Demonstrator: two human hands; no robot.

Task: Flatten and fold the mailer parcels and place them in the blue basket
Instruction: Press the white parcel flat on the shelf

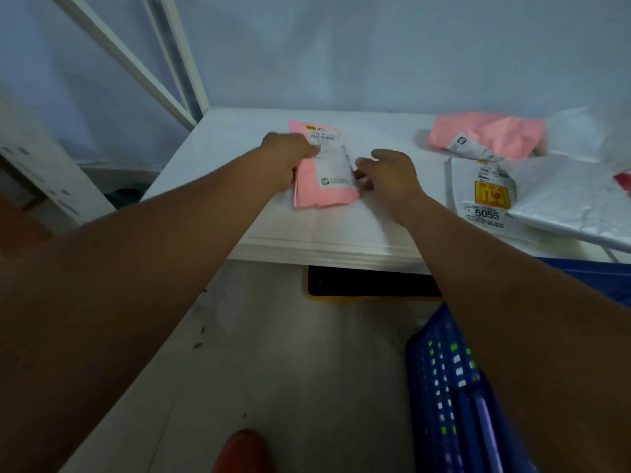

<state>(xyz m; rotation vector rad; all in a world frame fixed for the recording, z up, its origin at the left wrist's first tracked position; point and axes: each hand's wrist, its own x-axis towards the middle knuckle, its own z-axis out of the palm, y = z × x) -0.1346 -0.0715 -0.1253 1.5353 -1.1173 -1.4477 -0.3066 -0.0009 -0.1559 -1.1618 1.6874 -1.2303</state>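
Working on the pink mailer (324,165), lying label-up and flat on the white table (341,230), near the middle and a little back from the front edge, looking folded into a narrow strip. Gripping its left edge with the left hand (288,155), fingers curled over the side. Meeting its right edge with the curled fingers of the right hand (389,172); pinching or only pressing, too blurred for telling. Probably squaring and creasing the fold. For doing this well: anchoring one side down while sliding the other hand along the fold, pushing trapped air toward the open end, lining up the edges before pressing, and avoiding wrinkling the stiff label. Leaving alone, for now, the crumpled pink mailer (488,131) and the white mailer (485,192) marked 5055, both lying well apart to the right. Carrying the finished piece down and right afterwards, toward the blue basket (444,387) standing on the floor below the table's edge.
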